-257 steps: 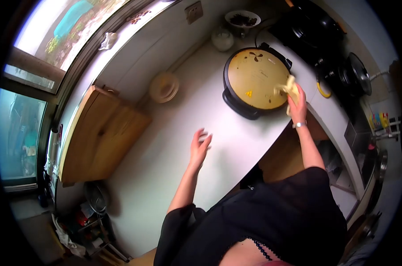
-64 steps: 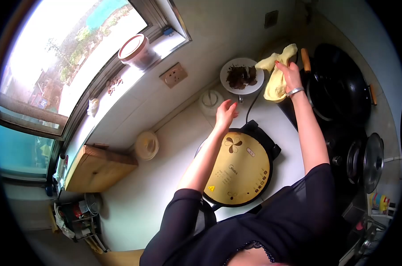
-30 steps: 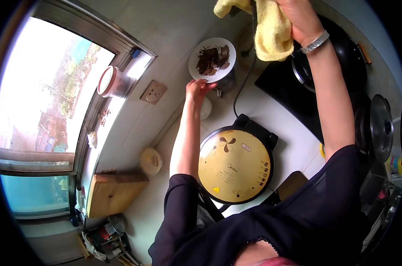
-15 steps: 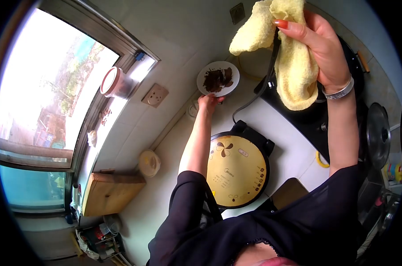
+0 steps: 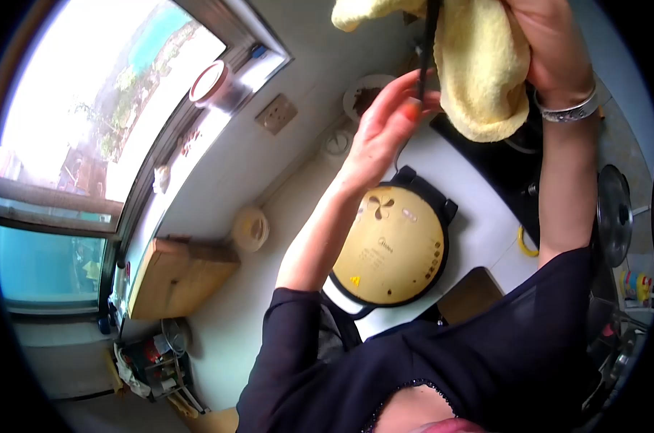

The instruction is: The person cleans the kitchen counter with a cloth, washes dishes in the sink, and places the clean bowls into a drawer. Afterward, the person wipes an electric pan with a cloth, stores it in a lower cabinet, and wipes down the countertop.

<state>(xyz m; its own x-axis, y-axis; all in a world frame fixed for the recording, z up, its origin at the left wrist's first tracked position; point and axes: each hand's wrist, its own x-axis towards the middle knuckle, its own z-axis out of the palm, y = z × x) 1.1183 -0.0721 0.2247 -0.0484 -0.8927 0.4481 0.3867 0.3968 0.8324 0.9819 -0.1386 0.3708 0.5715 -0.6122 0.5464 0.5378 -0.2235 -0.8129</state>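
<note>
My right hand (image 5: 551,50), at the upper right, is closed on a yellow cloth (image 5: 482,79) that hangs down in folds; its fingertips are hidden. Beside the cloth, my left hand (image 5: 385,130) closes thumb and fingers around a black power cord (image 5: 429,50). That cord runs up past the cloth, and its lower end drops towards a round electric griddle (image 5: 395,249) with a gold lid, which is closed on the counter. Behind my left hand, partly covered, a white plate (image 5: 350,97) holds dark brown pieces (image 5: 365,99).
A black stove (image 5: 486,162) lies right of the griddle, with a glass lid (image 5: 614,216) further right. Along the left wall are a wooden board (image 5: 179,281), a small round container (image 5: 250,229) and a wall socket (image 5: 276,114). On the windowsill stands a tub (image 5: 219,86).
My left hand has let go of the plate and moved up and right to the cord. The cloth, still in my right hand, sits higher in view. The camera view has shifted.
</note>
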